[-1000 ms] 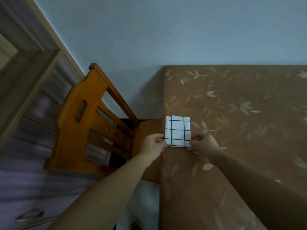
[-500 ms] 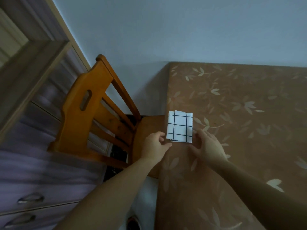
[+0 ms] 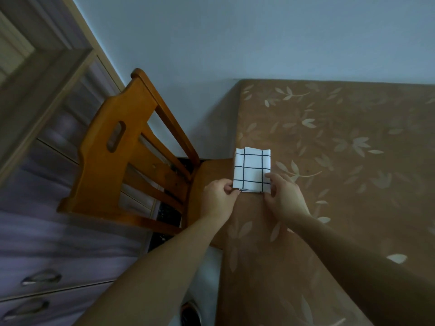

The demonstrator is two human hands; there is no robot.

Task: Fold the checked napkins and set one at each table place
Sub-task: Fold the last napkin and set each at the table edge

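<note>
White cloth with black lines, the folded napkin (image 3: 251,169) lies at the left edge of your brown worktop (image 3: 341,208), beside the chair (image 3: 113,165). Square it with that edge and press the fold flat before you let go. Your left hand (image 3: 219,198) pinches the near left corner; your right hand (image 3: 284,196) pinches the near right corner, thumb on top.

right hand (image 3: 286,196) returned to napkin (image 3: 251,169), thumb now over its near right corner
</note>
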